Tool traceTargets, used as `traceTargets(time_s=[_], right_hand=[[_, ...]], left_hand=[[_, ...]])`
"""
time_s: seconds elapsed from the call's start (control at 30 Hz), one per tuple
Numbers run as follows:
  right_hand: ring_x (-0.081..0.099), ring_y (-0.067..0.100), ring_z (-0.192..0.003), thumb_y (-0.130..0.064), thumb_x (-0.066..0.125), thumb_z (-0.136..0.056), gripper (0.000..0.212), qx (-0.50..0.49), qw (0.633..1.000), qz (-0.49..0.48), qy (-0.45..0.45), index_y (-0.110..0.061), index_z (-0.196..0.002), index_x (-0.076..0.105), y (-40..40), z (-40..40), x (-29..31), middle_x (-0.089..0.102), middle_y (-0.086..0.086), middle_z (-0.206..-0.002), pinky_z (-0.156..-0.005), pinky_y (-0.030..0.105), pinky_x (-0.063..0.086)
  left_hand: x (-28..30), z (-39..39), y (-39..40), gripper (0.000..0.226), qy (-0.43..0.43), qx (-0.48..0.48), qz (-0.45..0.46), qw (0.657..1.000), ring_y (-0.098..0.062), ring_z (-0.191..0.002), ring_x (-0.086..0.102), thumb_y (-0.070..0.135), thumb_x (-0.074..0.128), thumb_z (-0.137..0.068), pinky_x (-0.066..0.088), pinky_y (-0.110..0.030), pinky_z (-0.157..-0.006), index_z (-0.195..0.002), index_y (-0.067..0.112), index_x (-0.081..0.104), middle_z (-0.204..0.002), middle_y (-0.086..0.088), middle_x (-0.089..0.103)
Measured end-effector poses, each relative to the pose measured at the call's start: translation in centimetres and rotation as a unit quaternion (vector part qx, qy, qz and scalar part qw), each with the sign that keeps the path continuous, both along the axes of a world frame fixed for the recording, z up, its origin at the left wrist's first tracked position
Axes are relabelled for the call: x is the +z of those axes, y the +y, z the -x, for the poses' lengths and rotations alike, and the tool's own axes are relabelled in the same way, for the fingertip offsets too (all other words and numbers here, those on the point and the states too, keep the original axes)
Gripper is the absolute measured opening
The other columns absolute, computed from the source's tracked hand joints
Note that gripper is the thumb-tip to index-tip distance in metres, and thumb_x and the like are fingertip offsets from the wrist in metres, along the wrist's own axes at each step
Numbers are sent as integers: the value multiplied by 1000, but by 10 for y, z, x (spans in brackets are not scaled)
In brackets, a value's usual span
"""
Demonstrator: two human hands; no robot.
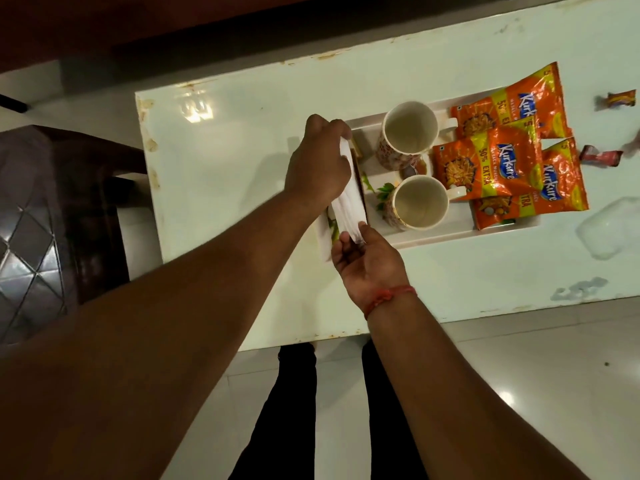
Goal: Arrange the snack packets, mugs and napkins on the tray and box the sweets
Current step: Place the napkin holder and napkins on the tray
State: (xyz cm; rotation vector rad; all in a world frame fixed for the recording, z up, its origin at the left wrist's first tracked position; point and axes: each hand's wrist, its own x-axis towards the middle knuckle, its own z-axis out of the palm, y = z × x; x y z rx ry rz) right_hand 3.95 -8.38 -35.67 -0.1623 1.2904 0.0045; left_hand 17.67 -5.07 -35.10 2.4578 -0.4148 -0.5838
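Note:
A white tray (pixel 446 233) lies on the pale table. Two empty patterned mugs stand on it, one at the back (pixel 408 133) and one at the front (pixel 417 202). Three orange snack packets (pixel 485 168) overlap on the tray's right end. My left hand (pixel 320 161) grips the far end of a stack of white napkins (pixel 349 206) held on edge over the tray's left end. My right hand (pixel 367 261) pinches the stack's near end. Two wrapped sweets (pixel 621 98) (pixel 601 156) lie on the table right of the tray.
A clear plastic box (pixel 613 230) sits at the table's right side. A dark padded chair (pixel 38 216) stands left of the table (pixel 225 161). My legs are at the table's near edge, on a glossy tiled floor.

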Motion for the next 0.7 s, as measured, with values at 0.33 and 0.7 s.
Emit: traceTargets(time_s=[0.33, 0.7], right_hand=[[62, 13, -44, -12, 56, -98, 8, -27, 999, 5, 46, -5, -94, 57, 1, -6, -13, 64, 11, -60, -42, 22, 51], [76, 21, -75, -24, 56, -97, 42, 202, 966, 149, 58, -19, -136, 43, -10, 30, 6, 62, 10, -115, -51, 27, 53]], left_hand=[[-15, -8, -11, 38, -36, -73, -81, 993, -28, -93, 61, 1, 55, -80, 51, -44, -84, -114, 18, 59, -122, -7, 47], [-19, 9, 14, 31, 13, 158, 79, 984, -22, -107, 59, 7, 55, -87, 52, -38, -92, -116, 17, 59, -120, -2, 50]])
